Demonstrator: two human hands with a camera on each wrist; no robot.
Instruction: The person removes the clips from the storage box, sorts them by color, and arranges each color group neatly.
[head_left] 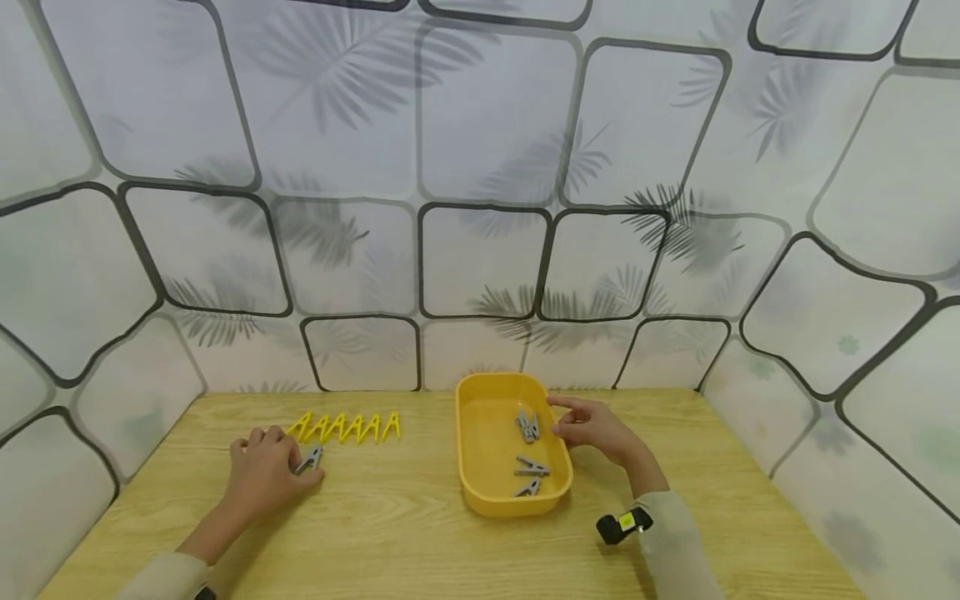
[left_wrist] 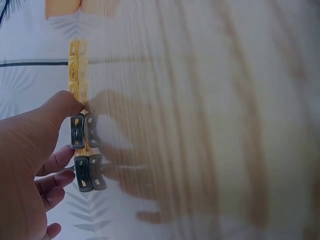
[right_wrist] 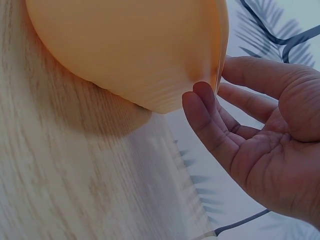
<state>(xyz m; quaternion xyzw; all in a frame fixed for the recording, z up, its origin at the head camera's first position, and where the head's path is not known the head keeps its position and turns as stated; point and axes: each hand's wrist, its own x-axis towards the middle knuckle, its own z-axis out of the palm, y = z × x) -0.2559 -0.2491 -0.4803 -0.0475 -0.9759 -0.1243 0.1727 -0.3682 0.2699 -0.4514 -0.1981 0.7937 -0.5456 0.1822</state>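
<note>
My left hand (head_left: 262, 475) is at the left of the table, pinching a grey clothespin (head_left: 307, 460) between thumb and fingers. In the left wrist view a second grey clothespin (left_wrist: 84, 173) stands beside the pinched one, near the curled fingertips. Just behind, several yellow clothespins (head_left: 358, 427) stand in a row, legs down. My right hand (head_left: 600, 429) is at the right side of a yellow plastic basket (head_left: 480, 500), its relaxed fingers touching the rim. Inside the basket lie several more grey clothespins (head_left: 531, 467), in loose groups toward the right.
The light wood table (head_left: 375, 542) ends at a patterned cloth wall (head_left: 480, 258) at the back, and similar cloth closes both sides. A black band with a yellow-marked device (head_left: 626, 523) is on the right wrist.
</note>
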